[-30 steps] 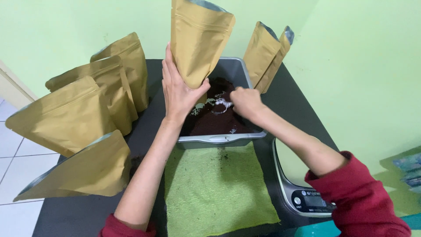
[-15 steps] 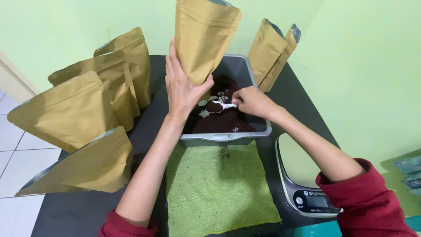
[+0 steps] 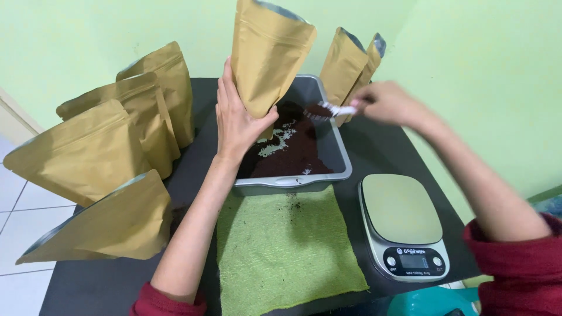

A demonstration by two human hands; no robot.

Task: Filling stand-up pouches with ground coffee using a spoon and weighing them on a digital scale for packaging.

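My left hand (image 3: pixel 239 117) grips a tan stand-up pouch (image 3: pixel 266 55) by its lower edge and holds it upright over the left side of a grey tray (image 3: pixel 293 182). Dark ground powder (image 3: pixel 290 149) covers the tray's bottom. My right hand (image 3: pixel 389 100) holds a small white scoop (image 3: pixel 333 109) loaded with the dark powder, raised above the tray's far right side, just right of the pouch. The pouch's top is open and shows a silver lining.
Several tan pouches (image 3: pixel 105 158) stand and lie at the left on the black table (image 3: pixel 99 287); two more pouches (image 3: pixel 350 64) lean behind the tray. A green cloth (image 3: pixel 287 251) with dark crumbs lies in front. A kitchen scale (image 3: pixel 404 225) sits at the right.
My right hand has lifted the scoop, loaded with powder, out of the tray and up to the right. The left hand has kept the pouch upright.
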